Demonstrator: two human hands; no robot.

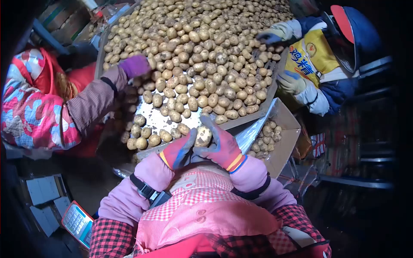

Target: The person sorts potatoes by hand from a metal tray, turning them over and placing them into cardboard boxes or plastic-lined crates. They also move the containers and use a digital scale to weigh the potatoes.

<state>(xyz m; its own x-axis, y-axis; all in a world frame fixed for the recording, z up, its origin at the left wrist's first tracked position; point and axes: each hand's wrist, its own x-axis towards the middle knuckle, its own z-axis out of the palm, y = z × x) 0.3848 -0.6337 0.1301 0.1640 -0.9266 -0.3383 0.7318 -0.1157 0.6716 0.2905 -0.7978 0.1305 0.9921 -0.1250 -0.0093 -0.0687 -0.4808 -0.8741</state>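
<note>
Head view: you look down over your pink apron (206, 215) at a table (148, 112) with a raised edge, loaded with potatoes.
Held potato: one pale, dirt-marked potato (203, 136) sits between your two gloved hands, just in front of your apron at the table's near edge.
Right hand: your right hand (221, 145), in a red and grey glove with a yellow-striped cuff, has its grip clamped on that potato.
Left hand: your left hand (178, 150), gloved alike, has its fingers against or just beside the potato's left side; you cannot tell whether its grip is closed on it.
Potato heap: many loose potatoes (206, 51) cover the far part of the table, thinning toward you, where a bright bare patch shows.
Cardboard box: an open box (284, 144) stands beside the table to your right, with potatoes inside.
Left co-worker: a purple-gloved hand (135, 66) reaches over the heap.
Right co-worker: one pale-gloved hand (277, 33) is at the heap, the other (291, 81) near the table's side.
</note>
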